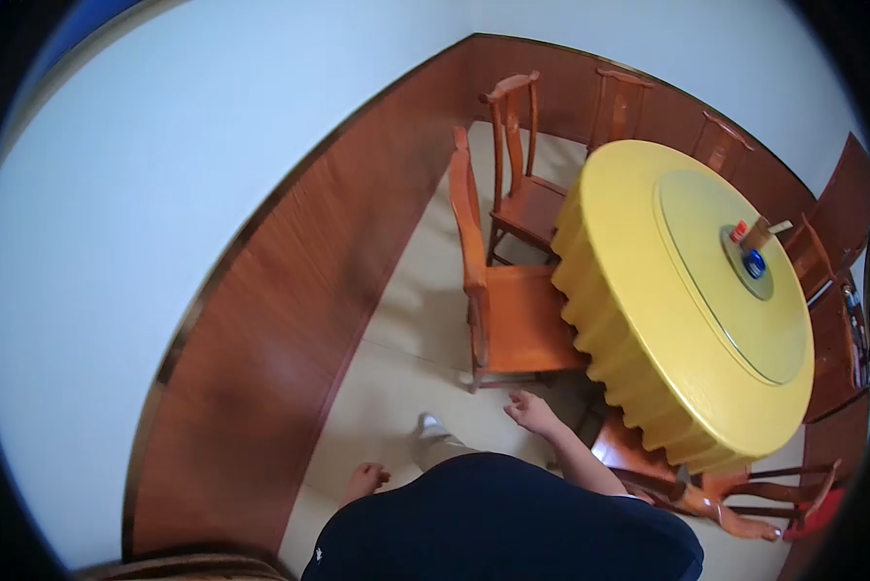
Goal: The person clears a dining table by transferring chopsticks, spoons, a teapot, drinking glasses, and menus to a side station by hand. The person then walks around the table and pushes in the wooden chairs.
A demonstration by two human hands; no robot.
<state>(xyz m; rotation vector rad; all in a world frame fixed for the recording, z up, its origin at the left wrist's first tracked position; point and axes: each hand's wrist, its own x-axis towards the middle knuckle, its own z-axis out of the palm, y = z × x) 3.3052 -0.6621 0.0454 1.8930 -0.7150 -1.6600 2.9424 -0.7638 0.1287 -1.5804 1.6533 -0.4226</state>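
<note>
My right hand (pixel 530 412) is held over the floor, just in front of the nearest wooden chair (pixel 527 315). Its fingers are loosely bent and apart, and nothing is in them. Lower and to the left, my left hand (pixel 368 478) hangs beside my dark shirt, near the wood-panelled wall (pixel 251 387). Its fingers are slightly curled and apart, with nothing visible between them. Neither hand touches the chair or the round table with a yellow cloth (pixel 629 281).
A glass turntable (pixel 706 281) on the table bears a blue item (pixel 754 262), a red item (pixel 739 231) and a brown holder (pixel 757 235). Several wooden chairs surround the table, one at the lower right (pixel 735 518). One foot (pixel 431 423) shows on the pale floor.
</note>
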